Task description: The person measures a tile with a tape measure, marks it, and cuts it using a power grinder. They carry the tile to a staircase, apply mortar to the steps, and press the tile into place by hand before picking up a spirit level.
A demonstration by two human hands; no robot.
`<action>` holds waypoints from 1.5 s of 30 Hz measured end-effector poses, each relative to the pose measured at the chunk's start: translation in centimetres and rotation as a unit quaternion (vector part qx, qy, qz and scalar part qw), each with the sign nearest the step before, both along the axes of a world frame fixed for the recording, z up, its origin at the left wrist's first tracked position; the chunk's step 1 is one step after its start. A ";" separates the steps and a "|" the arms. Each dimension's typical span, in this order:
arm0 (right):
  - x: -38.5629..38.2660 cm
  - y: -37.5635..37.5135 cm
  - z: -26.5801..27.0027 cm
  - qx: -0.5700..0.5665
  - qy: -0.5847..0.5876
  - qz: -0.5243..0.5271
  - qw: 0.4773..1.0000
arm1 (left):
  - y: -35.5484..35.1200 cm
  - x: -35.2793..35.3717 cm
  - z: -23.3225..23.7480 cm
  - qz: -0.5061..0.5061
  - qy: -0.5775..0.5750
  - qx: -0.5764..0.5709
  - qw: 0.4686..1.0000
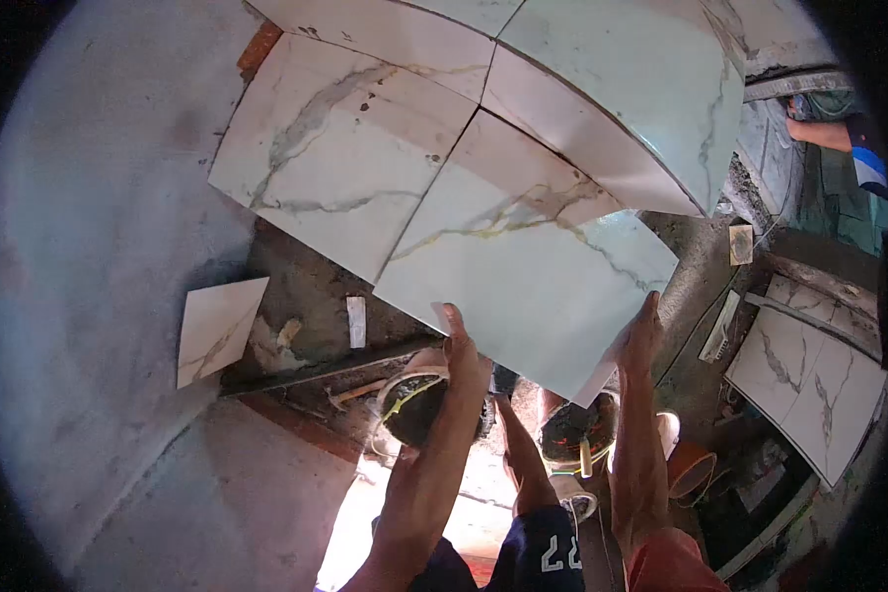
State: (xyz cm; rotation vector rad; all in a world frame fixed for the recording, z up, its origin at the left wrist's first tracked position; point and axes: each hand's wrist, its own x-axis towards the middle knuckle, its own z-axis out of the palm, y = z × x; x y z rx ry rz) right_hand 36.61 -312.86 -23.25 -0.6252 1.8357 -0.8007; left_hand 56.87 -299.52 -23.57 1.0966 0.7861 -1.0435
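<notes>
A white marble-look tile [523, 286] with grey and yellowish veins is held between my two hands. My left hand [464, 347] grips its near left edge, thumb on the top face and fingers hidden underneath. On the near right edge my right hand [641, 337] holds it the same way, with its fingers mostly out of sight. The tile's far left edge lies against a similar laid tile [350, 168]. Beyond it rises a tiled step face [572, 133], topped by a large glossy tile [631, 79].
Below stand a bucket of dark mix [419, 419] and another bucket [572, 434] with a tool in it. A hammer [355, 393] and a cut tile piece [220, 331] lie left. More tiles [809, 375] are at right. Another person's arm [824, 135] shows at upper right.
</notes>
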 end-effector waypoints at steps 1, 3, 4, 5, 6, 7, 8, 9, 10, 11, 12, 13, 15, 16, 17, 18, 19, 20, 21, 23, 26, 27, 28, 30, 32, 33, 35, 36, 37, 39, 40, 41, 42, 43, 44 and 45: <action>-0.3 0.1 -0.4 -0.026 -0.003 0.009 1.000 | 0.2 -0.2 0.2 0.001 0.000 0.000 1.000; -1.1 0.2 -1.0 -0.054 -0.006 0.019 0.998 | 0.4 -0.6 0.5 0.037 -0.054 -0.083 0.994; -1.1 0.1 -0.8 -0.037 0.005 0.023 0.999 | 0.7 -0.8 0.2 0.038 -0.054 -0.083 0.994; -1.1 0.1 -0.7 -0.020 0.017 0.027 0.999 | 1.1 -1.0 -0.2 0.044 -0.087 -0.082 0.992; -1.1 0.0 -0.7 -0.021 0.016 0.028 0.999 | 1.3 -1.1 -0.6 0.050 -0.121 -0.082 0.988; -1.1 0.0 -0.8 -0.017 0.009 0.023 1.000 | 0.9 -0.9 0.1 0.050 -0.122 -0.082 0.988; -1.2 0.0 -0.9 -0.013 0.002 0.018 1.000 | 0.6 -0.9 1.1 0.032 -0.151 -0.028 0.988; -1.4 0.1 -1.0 -0.012 0.002 0.019 1.000 | 0.4 -0.9 1.6 0.013 -0.181 0.025 0.983; -1.5 0.1 -1.2 -0.030 -0.015 0.031 0.999 | 1.1 -0.9 0.9 0.013 -0.182 0.025 0.983; -1.4 0.2 -1.1 -0.047 -0.033 0.043 0.997 | 2.3 -0.7 -0.2 -0.052 -0.190 0.092 0.976; -1.1 0.1 -1.0 -0.047 -0.034 0.043 0.997 | 3.4 -0.7 -1.4 -0.117 -0.196 0.158 0.961; -0.5 -0.1 -0.5 -0.014 0.000 0.021 1.000 | 3.1 -0.3 -0.4 -0.116 -0.197 0.159 0.960; -0.2 0.0 -0.3 0.022 0.034 0.000 0.999 | 2.1 0.7 2.7 -0.126 -0.155 0.154 0.968; -0.3 -0.1 -0.3 0.003 0.059 0.024 0.998 | 2.3 1.0 2.5 -0.124 -0.156 0.155 0.968; -0.2 -0.1 -0.2 -0.017 0.084 0.048 0.995 | 2.7 1.2 2.0 -0.142 -0.141 0.156 0.967; -0.1 0.0 -0.1 -0.017 0.083 0.051 0.995 | 3.0 1.4 1.6 -0.158 -0.125 0.157 0.967; 0.6 0.1 0.6 -0.012 0.060 0.045 0.997 | 3.1 1.4 1.5 -0.154 -0.126 0.159 0.967; 1.1 0.2 1.0 -0.008 0.036 0.040 0.999 | 3.2 1.3 1.4 -0.149 -0.132 0.150 0.968; 1.0 0.2 0.7 -0.008 0.034 0.044 0.998 | 3.2 1.2 1.2 -0.144 -0.139 0.140 0.970; 0.0 0.3 -0.5 -0.034 -0.031 0.019 0.999 | 3.0 1.3 1.8 -0.148 -0.145 0.151 0.966; -0.6 0.2 -1.9 -0.024 -0.076 -0.036 0.996 | 2.3 1.3 2.6 -0.138 -0.143 0.175 0.964; -1.0 0.1 -2.1 -0.026 -0.077 -0.033 0.996 | 2.0 1.2 2.7 -0.122 -0.136 0.188 0.965; -1.3 0.0 -2.1 0.007 -0.014 -0.014 1.000 | 2.2 0.7 2.0 -0.118 -0.135 0.187 0.966; -2.1 0.3 -2.7 0.038 0.049 0.007 0.998 | 2.9 -0.3 -0.1 -0.076 -0.238 0.171 0.953; -2.5 0.6 -3.9 -0.139 -0.126 0.098 0.977 | 2.7 -0.2 0.4 -0.071 -0.247 0.185 0.948; -2.7 0.4 -4.5 -0.141 -0.126 0.100 0.977 | 2.5 -0.1 0.5 -0.068 -0.257 0.199 0.943; -2.3 0.2 -4.7 -0.120 -0.152 0.006 0.981 | 3.3 -0.1 -0.3 -0.061 -0.215 0.176 0.959; -2.5 0.1 -4.6 -0.119 -0.152 0.007 0.981 | 3.7 -0.1 -0.8 -0.056 -0.175 0.154 0.971; -3.0 0.2 -4.5 -0.077 -0.116 0.024 0.990 | 3.4 0.1 0.0 -0.055 -0.175 0.156 0.971; -2.8 0.1 -4.1 -0.034 -0.079 0.040 0.996 | 2.2 0.8 2.2 -0.012 -0.104 0.151 0.983; -1.7 0.1 -3.7 -0.055 -0.126 0.000 0.990 | 2.4 0.8 2.1 -0.012 -0.104 0.150 0.983; -1.0 0.0 -3.4 -0.077 -0.174 -0.041 0.981 | 2.7 0.8 1.8 -0.016 -0.107 0.131 0.986; -0.7 0.1 -3.1 -0.077 -0.174 -0.041 0.981 | 2.9 0.8 1.6 -0.020 -0.109 0.111 0.988; -0.6 0.2 -2.8 -0.082 -0.175 -0.028 0.981 | 2.9 0.8 1.6 -0.020 -0.109 0.111 0.988; -0.6 0.2 -2.6 -0.088 -0.177 -0.016 0.980 | 2.9 0.8 1.5 -0.023 -0.105 0.128 0.986; -1.1 0.1 -3.1 -0.088 -0.177 -0.015 0.980 | 2.8 0.8 1.5 -0.026 -0.100 0.144 0.984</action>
